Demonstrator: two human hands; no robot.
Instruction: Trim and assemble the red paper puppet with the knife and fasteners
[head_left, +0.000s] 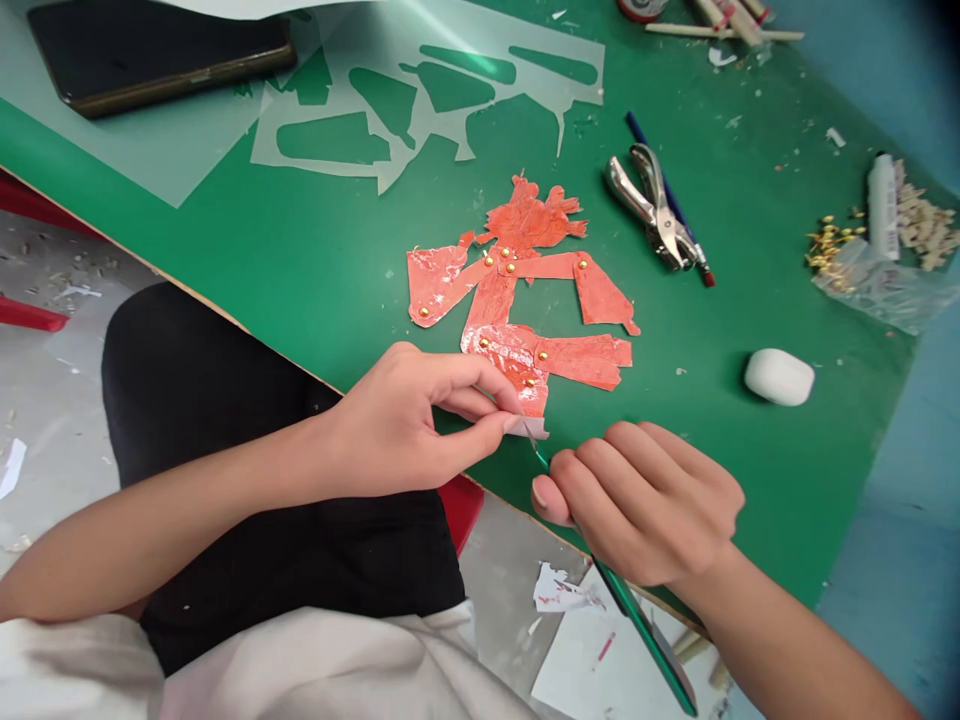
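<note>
A flat orange-red jointed paper figure point(491, 300) lies on the green tabletop, its parts joined with gold brads. My left hand point(405, 420) pinches a pale, folded-looking end piece point(531, 428) at the figure's lower edge. Closed around a slim green craft knife point(646, 635), my right hand point(645, 500) hides the middle of the tool. The knife's thin metal tip meets the pale piece close to my left fingertips. Whether the tip has gone through it, I cannot tell.
A cut-out translucent sheet point(427, 100) and a dark phone point(161, 60) lie at the back left. Hole-punch pliers point(654, 210) rest beside a blue brush point(679, 210). At right are a white case point(780, 377), gold brads point(829, 243) and a white tube point(883, 205).
</note>
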